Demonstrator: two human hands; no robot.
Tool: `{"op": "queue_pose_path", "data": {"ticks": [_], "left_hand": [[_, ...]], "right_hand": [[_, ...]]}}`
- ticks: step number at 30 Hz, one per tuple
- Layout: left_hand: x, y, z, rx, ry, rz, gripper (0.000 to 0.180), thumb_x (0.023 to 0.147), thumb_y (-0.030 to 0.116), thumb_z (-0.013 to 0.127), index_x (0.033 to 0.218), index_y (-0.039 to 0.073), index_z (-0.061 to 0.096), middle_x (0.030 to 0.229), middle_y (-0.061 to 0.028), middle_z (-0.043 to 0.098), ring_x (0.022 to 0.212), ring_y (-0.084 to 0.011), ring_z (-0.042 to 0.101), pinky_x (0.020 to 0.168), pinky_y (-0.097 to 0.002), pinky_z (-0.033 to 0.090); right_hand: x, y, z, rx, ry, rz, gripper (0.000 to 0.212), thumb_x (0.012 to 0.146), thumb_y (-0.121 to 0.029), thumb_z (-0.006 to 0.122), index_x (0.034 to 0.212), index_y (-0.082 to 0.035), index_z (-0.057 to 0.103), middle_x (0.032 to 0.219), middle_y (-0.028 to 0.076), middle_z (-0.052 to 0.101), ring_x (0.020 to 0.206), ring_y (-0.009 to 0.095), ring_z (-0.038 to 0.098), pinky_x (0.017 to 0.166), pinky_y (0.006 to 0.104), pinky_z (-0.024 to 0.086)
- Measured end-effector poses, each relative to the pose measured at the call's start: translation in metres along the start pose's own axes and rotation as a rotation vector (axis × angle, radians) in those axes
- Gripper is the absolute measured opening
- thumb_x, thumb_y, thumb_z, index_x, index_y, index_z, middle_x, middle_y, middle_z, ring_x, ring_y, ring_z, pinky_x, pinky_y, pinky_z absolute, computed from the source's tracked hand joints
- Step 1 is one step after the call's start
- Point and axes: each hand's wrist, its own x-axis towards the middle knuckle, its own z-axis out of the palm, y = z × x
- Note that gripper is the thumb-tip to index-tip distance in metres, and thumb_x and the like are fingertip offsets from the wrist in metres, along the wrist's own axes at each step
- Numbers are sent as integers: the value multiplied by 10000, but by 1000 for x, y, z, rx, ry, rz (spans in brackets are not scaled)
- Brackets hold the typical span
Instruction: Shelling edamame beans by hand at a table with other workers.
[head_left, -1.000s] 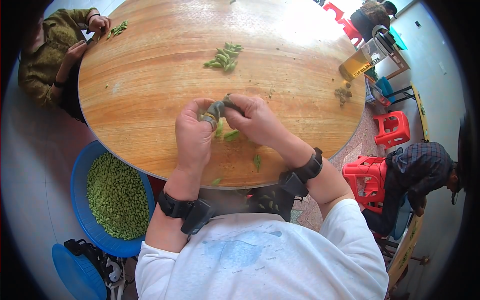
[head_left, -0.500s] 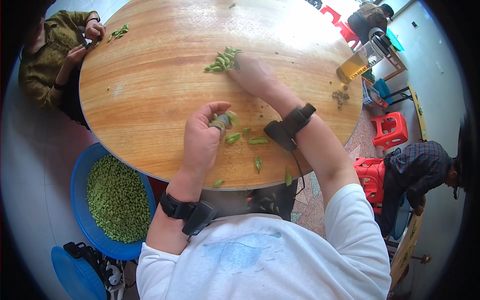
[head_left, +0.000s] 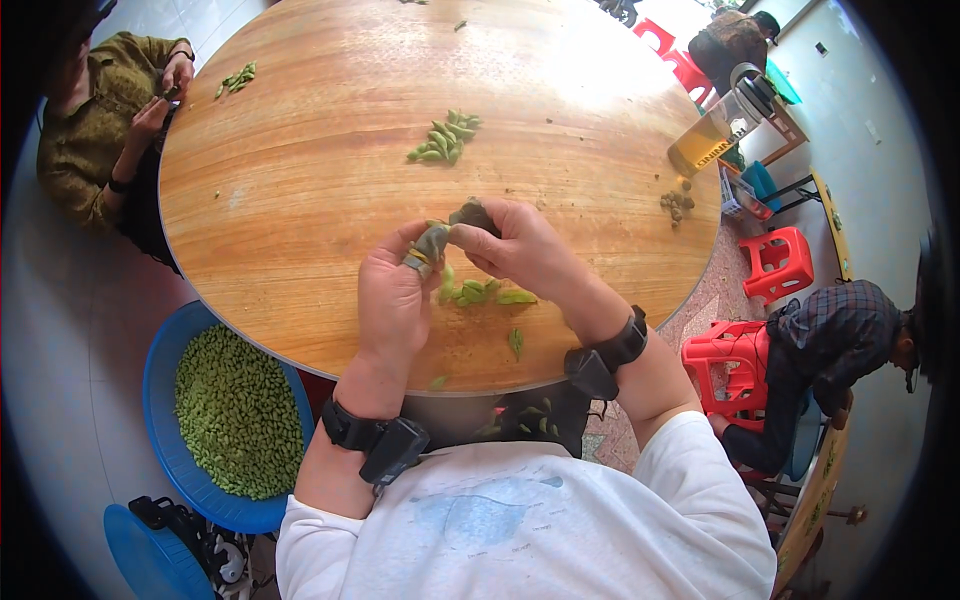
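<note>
Brought right hand (head_left: 520,245) back from green pod pile (head_left: 445,138), upper centre of frame, to left hand (head_left: 395,297), mid-frame, tips meeting or nearly so. Likely means fresh pod fetched for working. Can't tell if clamped on one: fingers bunched, contents hidden. In pile, plump, bright green; just below hands, loose pods (head_left: 472,292), some thinner-looking.

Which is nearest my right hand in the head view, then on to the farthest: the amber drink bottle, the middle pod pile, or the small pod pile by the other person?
From your right hand:
1. Middle pod pile: just beyond it, slightly left.
2. Amber drink bottle: to the right, near the table edge.
3. Small pod pile: far left, near the other person.
</note>
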Motion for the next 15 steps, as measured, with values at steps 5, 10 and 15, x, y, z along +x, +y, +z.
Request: {"op": "queue_pose_path", "data": {"ticks": [5, 10, 15], "left_hand": [[0, 4, 1, -57, 61, 11, 158, 871, 3, 514, 1018, 36, 563, 914, -52, 620, 705, -87, 563, 546, -174, 425], [2, 7, 4, 3, 108, -1, 168, 867, 3, 506, 1019, 49, 561, 895, -37, 617, 682, -71, 542, 521, -171, 391], [1, 6, -1, 30, 36, 17, 161, 858, 12, 531, 1013, 43, 566, 865, -24, 608, 651, -64, 514, 508, -168, 371]], "right_hand": [[-2, 0, -2, 154, -153, 91, 278, 931, -242, 507, 759, -26, 538, 593, -33, 475, 504, 48, 401, 449, 221, 323], [-4, -4, -6, 308, -256, 171, 266, 966, -227, 432, 792, -46, 521, 620, -27, 467, 499, 54, 390, 453, 206, 317], [-1, 1, -3, 353, -296, 200, 228, 952, -204, 452, 803, -47, 522, 633, -27, 478, 491, 47, 373, 436, 201, 293]]}}
